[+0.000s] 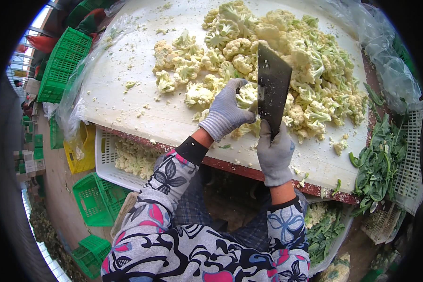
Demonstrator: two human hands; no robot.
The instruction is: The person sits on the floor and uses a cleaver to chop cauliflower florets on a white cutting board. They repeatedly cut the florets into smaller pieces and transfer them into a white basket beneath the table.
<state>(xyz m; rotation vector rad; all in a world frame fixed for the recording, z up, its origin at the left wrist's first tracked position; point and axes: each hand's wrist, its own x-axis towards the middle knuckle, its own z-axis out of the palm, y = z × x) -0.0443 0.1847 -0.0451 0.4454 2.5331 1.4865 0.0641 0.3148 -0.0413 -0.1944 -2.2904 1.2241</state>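
Observation:
My right hand (275, 154), in a grey knit glove, grips a broad dark cleaver (273, 86) that stands with its blade pointing away from me. Just left of the blade, my gloved left hand (227, 109) curls its thumb and fingers around a cauliflower floret (246, 97). The blade hides part of that floret, so I cannot tell whether the two touch. Beyond both hands lies a large heap of cut cauliflower (313, 67) on the white tabletop (123, 95). Looser florets (185, 65) spread to the left of the heap.
Under the table's left edge sits a white crate (105, 158) of florets. Green crates (95, 201) and a yellow crate (81, 149) stand on the floor at left. Cauliflower leaves (382, 155) hang over the right edge. A tub (338, 243) below holds leaves and scraps.

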